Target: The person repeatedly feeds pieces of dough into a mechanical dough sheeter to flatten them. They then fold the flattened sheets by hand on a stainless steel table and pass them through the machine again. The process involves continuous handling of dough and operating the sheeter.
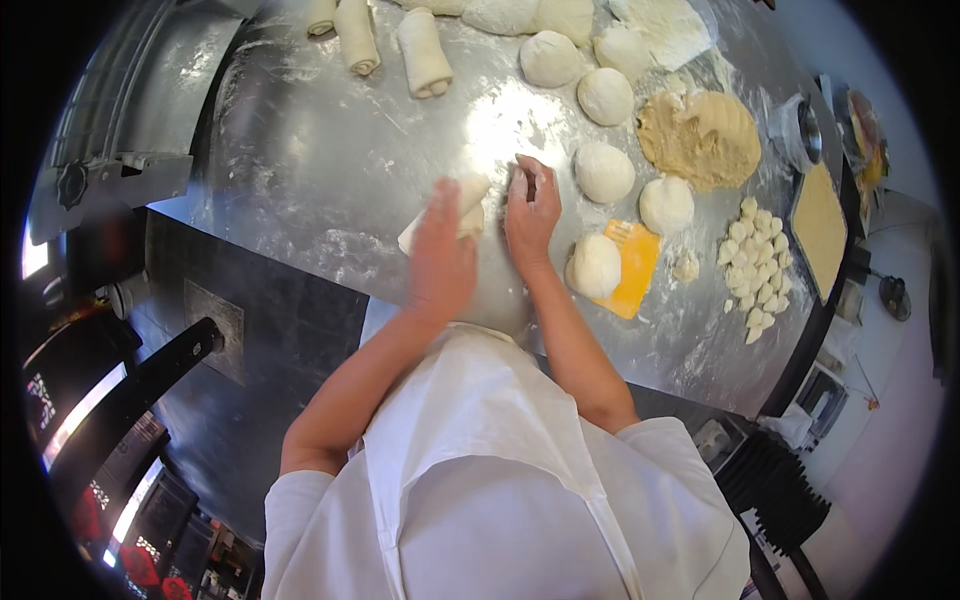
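A pale, floury piece of dough lies on the metal worktop, partly hidden under my left hand. That hand is blurred by motion, its fingers stretched out over the dough. To the right of the dough, my right hand is loosely curled with a gap between thumb and fingers, and nothing shows in it. Beyond it sit several round dough balls, the closest a ball just to the right. Another ball rests against an orange dough scraper near the front.
Rolled dough cylinders lie at the far side of the metal worktop. At right are a tan dough mass, a pile of small dough pieces, a metal bowl and a flat tan board-like sheet. A machine stands left.
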Demonstrator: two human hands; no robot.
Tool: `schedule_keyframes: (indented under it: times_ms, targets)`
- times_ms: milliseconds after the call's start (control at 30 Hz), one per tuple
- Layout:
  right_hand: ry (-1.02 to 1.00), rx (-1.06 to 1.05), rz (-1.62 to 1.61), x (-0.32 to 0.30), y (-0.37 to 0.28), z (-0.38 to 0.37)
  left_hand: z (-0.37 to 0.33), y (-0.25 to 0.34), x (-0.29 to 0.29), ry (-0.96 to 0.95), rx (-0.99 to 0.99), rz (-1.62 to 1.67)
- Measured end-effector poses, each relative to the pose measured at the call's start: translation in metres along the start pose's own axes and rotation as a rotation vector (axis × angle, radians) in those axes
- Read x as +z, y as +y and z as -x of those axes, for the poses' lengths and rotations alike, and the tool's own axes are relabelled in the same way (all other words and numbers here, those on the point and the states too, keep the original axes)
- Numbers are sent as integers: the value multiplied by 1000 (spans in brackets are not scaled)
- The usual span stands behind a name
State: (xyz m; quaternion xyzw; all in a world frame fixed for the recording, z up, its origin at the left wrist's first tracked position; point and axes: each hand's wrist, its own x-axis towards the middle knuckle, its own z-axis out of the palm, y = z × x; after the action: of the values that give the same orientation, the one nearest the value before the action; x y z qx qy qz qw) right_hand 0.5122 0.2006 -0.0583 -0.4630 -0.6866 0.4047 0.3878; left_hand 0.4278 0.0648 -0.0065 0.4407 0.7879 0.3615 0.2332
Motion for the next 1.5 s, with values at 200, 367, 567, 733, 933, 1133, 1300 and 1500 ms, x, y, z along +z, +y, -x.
schedule_keyframes:
  times_ms: [200,367,567,733,933,1133,1300,1500]
  targets:
    - [85,58,-83,2,0,3,-50,-20,-14,60,-121,-447]
    - [153,-30,6,2,-1,1,-5,-2,7,-97,174,-564]
    - [160,70,-59,-3,4,5,-18,-33,-14,-327,340,-678]
    - [154,19,151,-6,1,32,-90,-96,-71,-113,331,-708]
    - [255,-144,342,7,-15,52,-72,-70,-54,-23,265,-702]
    - [308,-168,400,18,-22,56,-48,-86,-69,-111,448,-54]
    - [376,-116,436,24,-27,54,-57,-110,-91,-102,362,-211]
    - [403,-77,500,26,-21,53,-29,-113,-94,-258,379,-164]
